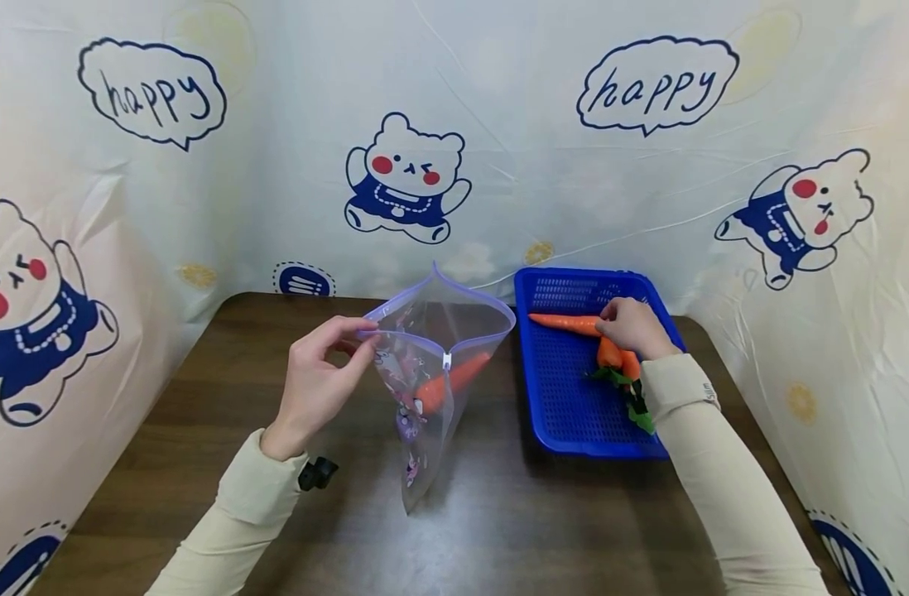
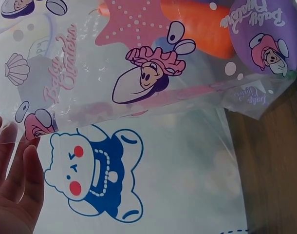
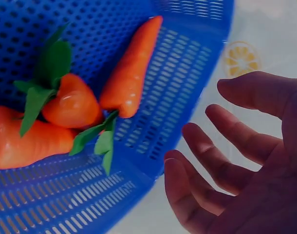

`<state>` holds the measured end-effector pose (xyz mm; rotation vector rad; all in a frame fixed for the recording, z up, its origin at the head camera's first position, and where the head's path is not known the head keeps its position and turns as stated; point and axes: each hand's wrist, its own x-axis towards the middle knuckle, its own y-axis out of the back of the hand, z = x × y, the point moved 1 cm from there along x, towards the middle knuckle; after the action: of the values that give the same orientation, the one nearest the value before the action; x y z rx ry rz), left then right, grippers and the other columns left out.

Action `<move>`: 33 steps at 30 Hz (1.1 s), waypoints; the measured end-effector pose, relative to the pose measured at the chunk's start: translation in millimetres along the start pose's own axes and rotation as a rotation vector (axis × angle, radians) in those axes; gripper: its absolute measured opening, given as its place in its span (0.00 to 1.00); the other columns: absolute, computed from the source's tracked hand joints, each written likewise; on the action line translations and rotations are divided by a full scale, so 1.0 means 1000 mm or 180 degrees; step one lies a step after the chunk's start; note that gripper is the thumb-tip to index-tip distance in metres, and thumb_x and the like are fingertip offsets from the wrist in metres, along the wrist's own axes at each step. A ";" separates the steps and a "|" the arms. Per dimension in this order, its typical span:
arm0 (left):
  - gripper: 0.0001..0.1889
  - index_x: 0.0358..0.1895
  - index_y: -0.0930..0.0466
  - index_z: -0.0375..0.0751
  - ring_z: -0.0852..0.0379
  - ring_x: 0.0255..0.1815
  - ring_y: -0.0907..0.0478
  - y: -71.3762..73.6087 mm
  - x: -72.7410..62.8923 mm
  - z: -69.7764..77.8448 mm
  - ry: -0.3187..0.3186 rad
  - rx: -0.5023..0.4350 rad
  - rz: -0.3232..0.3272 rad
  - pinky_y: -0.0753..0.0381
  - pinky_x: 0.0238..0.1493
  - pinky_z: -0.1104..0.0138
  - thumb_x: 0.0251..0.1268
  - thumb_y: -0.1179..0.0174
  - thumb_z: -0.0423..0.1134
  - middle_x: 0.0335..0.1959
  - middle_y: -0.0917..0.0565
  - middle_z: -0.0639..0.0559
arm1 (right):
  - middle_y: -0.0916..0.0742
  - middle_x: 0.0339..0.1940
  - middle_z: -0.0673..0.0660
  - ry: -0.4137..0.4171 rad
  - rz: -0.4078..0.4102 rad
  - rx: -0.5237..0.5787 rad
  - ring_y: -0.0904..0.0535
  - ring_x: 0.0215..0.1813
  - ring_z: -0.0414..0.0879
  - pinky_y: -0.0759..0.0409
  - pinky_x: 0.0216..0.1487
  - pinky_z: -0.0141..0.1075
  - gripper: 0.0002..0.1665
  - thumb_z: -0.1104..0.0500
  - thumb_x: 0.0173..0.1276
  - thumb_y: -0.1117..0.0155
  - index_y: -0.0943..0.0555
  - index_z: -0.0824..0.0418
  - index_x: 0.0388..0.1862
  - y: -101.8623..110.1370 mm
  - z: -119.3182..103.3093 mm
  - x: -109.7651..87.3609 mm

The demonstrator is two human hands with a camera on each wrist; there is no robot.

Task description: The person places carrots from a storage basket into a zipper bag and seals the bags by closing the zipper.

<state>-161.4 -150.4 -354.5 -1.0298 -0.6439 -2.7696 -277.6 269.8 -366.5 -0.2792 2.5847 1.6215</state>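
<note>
Inside the blue basket [image 1: 603,452], toward its far side, your long carrot [image 1: 562,323] lies with its narrow tip pointing left. Its smooth, glossy skin suggests a light, firm, artificial piece, somewhat slippery and hard to damage; take hold around the thick body rather than by the tapering tip. Nearby lie 2 more carrots, a stubby carrot [image 3: 73,105] and a fatter carrot [image 3: 31,139], with green leaves [image 3: 53,63] among them. The leaves look thin and soft, so they would make a poor grip.

Your right hand [image 1: 633,327] is over the thick end of the long carrot in the head view; the right wrist view shows its fingers loosely bent and spread, gripping nothing.

Left of the basket, your left hand [image 1: 324,368] pinches the purple-edged rim of a clear zip bag [image 1: 428,439] between thumb and fingers. The bag's mouth gapes, its white slider [image 1: 447,361] faces you, and 1 bagged carrot [image 1: 454,385] slants inside. The film should be limp and slick, so holding it near the stiffer zip edge makes sense.

Beneath everything is the brown wooden table [image 1: 514,530], with a printed cloth [image 1: 529,99] behind it.
</note>
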 end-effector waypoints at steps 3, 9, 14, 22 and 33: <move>0.11 0.43 0.16 0.38 0.67 0.34 0.22 0.000 -0.001 0.000 -0.0007 0.0001 0.0001 0.21 0.36 0.77 0.57 0.35 0.26 0.38 0.14 0.46 | 0.19 0.51 0.71 0.0002 0.0019 -0.0137 0.22 0.45 0.59 0.23 0.49 0.51 0.21 0.56 0.71 0.46 0.24 0.72 0.53 -0.003 0.003 0.004; 0.11 0.43 0.17 0.37 0.67 0.33 0.22 0.001 -0.003 -0.001 -0.0026 -0.0014 -0.0001 0.21 0.35 0.76 0.56 0.34 0.26 0.38 0.14 0.46 | 0.27 0.61 0.75 0.0054 -0.0021 -0.0453 0.30 0.60 0.69 0.30 0.58 0.61 0.28 0.56 0.70 0.46 0.32 0.71 0.64 -0.014 0.008 0.019; 0.11 0.43 0.17 0.38 0.67 0.33 0.22 0.002 -0.004 -0.001 -0.0031 -0.0018 -0.0008 0.20 0.34 0.75 0.56 0.34 0.26 0.38 0.14 0.47 | 0.36 0.69 0.75 0.0252 -0.0162 -0.0871 0.43 0.69 0.72 0.37 0.63 0.66 0.36 0.55 0.69 0.41 0.40 0.67 0.71 -0.026 0.013 0.032; 0.11 0.42 0.16 0.40 0.66 0.33 0.21 0.002 -0.003 0.000 -0.0046 -0.0048 -0.0039 0.20 0.34 0.75 0.56 0.34 0.27 0.37 0.14 0.49 | 0.34 0.69 0.74 0.0218 -0.0044 -0.1637 0.43 0.70 0.72 0.42 0.65 0.69 0.44 0.51 0.63 0.33 0.40 0.67 0.72 -0.035 0.025 0.043; 0.11 0.43 0.16 0.40 0.65 0.33 0.21 0.007 -0.006 0.000 -0.0013 0.0012 -0.0028 0.20 0.35 0.74 0.56 0.34 0.27 0.38 0.14 0.49 | 0.28 0.66 0.70 0.0385 -0.0029 -0.1980 0.37 0.67 0.69 0.36 0.61 0.66 0.44 0.50 0.58 0.29 0.34 0.65 0.69 -0.050 0.029 0.060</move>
<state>-155.1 -157.1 -355.7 -1.0349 -0.6553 -2.7733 -328.0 268.2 -433.4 -0.4307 2.0654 2.4313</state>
